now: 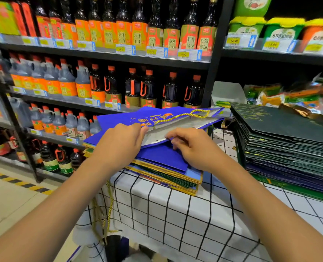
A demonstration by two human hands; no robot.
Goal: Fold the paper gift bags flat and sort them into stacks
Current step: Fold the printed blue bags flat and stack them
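Observation:
A blue paper gift bag [162,118] with orange print and a gold cord handle [194,113] lies partly open on top of a stack of flattened blue and green bags [168,174]. Its white inside shows between the two walls. My left hand [122,142] grips the bag's near edge at the left, fingers curled over it. My right hand [192,146] pinches the lower flap at the bag's mouth. A second, taller stack of dark green and purple flat bags [289,146] sits to the right.
Both stacks rest on a table with a white black-grid cloth [175,220]. Gold cords [102,214] hang over its left edge. Shop shelves of sauce bottles [104,87] stand close behind and to the left. Packaged goods [281,97] lie behind the right stack.

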